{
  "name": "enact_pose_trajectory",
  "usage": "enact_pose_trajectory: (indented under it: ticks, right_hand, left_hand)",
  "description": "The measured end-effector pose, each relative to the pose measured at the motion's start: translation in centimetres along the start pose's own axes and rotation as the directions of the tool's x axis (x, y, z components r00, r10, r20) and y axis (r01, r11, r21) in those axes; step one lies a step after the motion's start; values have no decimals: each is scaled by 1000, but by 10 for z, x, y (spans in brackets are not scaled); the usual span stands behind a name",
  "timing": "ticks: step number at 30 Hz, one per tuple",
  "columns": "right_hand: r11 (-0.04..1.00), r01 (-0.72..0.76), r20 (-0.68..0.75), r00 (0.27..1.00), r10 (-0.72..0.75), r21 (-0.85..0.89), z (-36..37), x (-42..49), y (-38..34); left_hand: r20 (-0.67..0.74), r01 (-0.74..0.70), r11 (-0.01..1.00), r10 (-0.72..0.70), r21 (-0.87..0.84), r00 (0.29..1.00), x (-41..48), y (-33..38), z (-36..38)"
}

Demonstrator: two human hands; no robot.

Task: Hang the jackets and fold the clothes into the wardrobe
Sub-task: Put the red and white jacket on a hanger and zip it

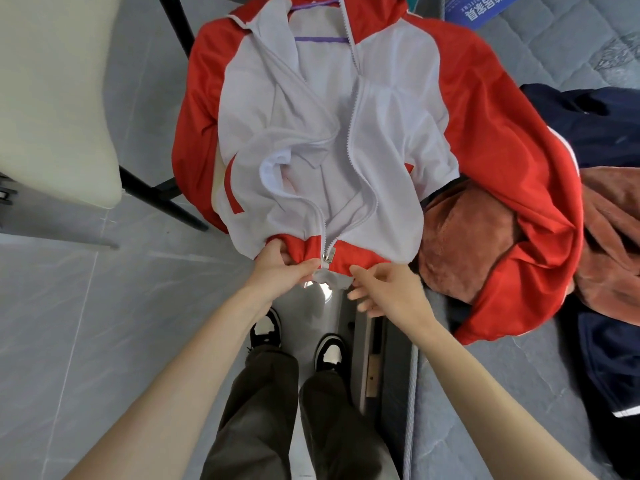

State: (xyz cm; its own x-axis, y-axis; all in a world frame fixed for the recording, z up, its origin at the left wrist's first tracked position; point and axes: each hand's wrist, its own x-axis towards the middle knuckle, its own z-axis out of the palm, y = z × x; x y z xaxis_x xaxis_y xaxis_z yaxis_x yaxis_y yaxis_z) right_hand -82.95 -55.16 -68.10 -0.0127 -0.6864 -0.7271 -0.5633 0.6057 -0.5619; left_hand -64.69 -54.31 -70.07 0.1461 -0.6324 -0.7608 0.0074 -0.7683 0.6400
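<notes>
The left hand is clamped on the red hem of the jacket, thumb on top, just at 9 o'clock of the slider. The right hand sits at 4 o'clock of the slider, fingers spread and slack, holding nothing. Its forefinger reaches toward the hem, but I cannot tell whether it touches.

The slider is at the very foot of the zip, between the hands and nearer the left thumb. The two rows of teeth meet there, then part and run away toward 12 o'clock, up to the hanger in the neck. That is the jacket's long axis, so zipping would likely mean a pull toward 12 by the free right hand while the left keeps the hem taut.

Further out, a brown garment lies at 3 o'clock under a red sleeve and a navy garment at 2, both on the bed. A chair stands at 10
</notes>
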Motion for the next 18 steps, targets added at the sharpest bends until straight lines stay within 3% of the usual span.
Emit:
enact_pose_trajectory:
  ticks: [2, 5, 10, 13, 18]
  right_hand:
    - [933, 254, -145, 944, -297, -257, -5, -3, 3]
    - [815, 504, -40, 844, -535, -287, 0, 2, 0]
    - [756, 576, 150, 815, -559, -311, 10, 13, -7]
    - [708, 632, 248, 775, -582, -314, 9, 15, -5]
    - [649, 678, 241, 733, -637, -346, 11, 10, 0]
  left_hand:
    - [33, -4, 1000, 3, 20, 999, 0, -1, 1]
    - [90, -8, 1000, 10, -18, 996, -4, -6, 3]
    - [117, 34, 999, -33, -4, 993, -9, -16, 2]
    - [137, 96, 991, -83, -93, 987, -12, -22, 2]
    - [152, 137, 971, -108, -197, 982, -14, -27, 2]
